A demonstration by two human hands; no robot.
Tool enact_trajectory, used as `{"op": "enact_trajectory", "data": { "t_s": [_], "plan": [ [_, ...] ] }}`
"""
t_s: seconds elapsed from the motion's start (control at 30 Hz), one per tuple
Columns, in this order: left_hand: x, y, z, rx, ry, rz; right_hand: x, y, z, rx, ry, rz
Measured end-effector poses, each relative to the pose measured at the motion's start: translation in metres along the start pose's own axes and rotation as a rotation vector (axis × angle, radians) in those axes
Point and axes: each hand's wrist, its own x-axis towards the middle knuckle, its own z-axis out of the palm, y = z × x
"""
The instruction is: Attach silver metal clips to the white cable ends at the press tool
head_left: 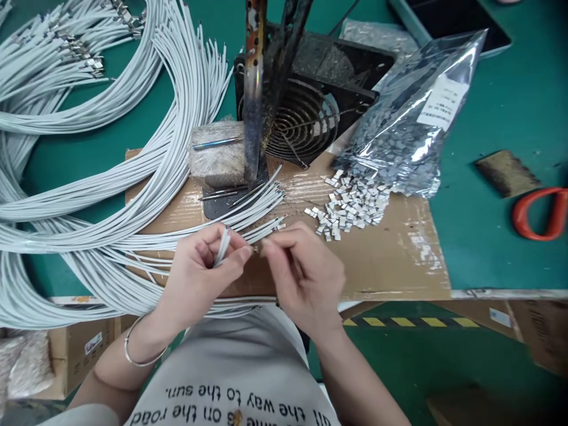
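My left hand [208, 260] is closed round a white cable [223, 245], whose end sticks up between the fingers. Its thumb and forefinger also pinch towards a tiny metallic piece at the fingertips. My right hand [306, 269] meets it there, thumb and forefinger pressed together on that small piece, too small and covered to name. Just beyond both hands lie the loose ends of more white cables [261, 207] on a cardboard sheet [399, 254]. A pile of small white and metal connectors [355, 204] sits to the right, past my right hand.
Big bundles of white cables [89, 207] fill the left side. A rusty metal stand [254, 89] rises before a black fan [306, 118]. Around them are a wrapped block [217, 160], a silver bag [403, 124], red-handled tool [523, 216], brown pad [506, 171] and tablet [457, 23].
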Motion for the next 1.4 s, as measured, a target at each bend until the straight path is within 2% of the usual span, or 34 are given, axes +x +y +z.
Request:
{"op": "enact_trajectory", "data": {
  "t_s": [0.1,0.17,0.23,0.33,0.43,0.6,0.77,1.0,1.23,1.3,1.4],
  "plan": [
    [0.003,-0.002,-0.006,-0.041,0.02,-0.009,0.002,0.01,-0.024,-0.089,0.213,0.159],
    [0.005,-0.003,-0.009,-0.062,0.007,-0.019,0.009,0.017,-0.042,-0.178,0.27,0.173],
    [0.006,-0.003,-0.009,-0.07,0.005,-0.031,0.018,0.023,-0.055,-0.227,0.218,0.166],
    [0.007,-0.001,-0.006,-0.067,0.05,-0.046,0.032,0.032,-0.064,-0.451,0.002,0.053],
    [0.006,0.002,-0.003,-0.074,0.077,-0.038,0.041,0.038,-0.064,-0.598,-0.159,-0.081],
    [0.004,0.005,-0.003,-0.095,0.051,-0.021,0.04,0.043,-0.061,-0.629,-0.217,-0.133],
    [0.003,0.002,-0.005,-0.119,0.035,-0.016,0.033,0.04,-0.064,-0.681,-0.127,-0.177],
    [0.004,0.0,-0.006,-0.135,0.013,-0.022,0.028,0.042,-0.066,-0.663,-0.114,-0.14],
    [0.004,0.001,-0.005,-0.126,0.023,-0.022,0.021,0.034,-0.06,-0.661,-0.039,-0.145],
    [0.003,0.001,-0.005,-0.127,0.026,-0.032,0.017,0.028,-0.056,-0.621,0.002,-0.097],
    [0.003,0.001,-0.005,-0.129,0.029,-0.034,0.01,0.017,-0.046,-0.436,0.128,0.086]
  ]
}}
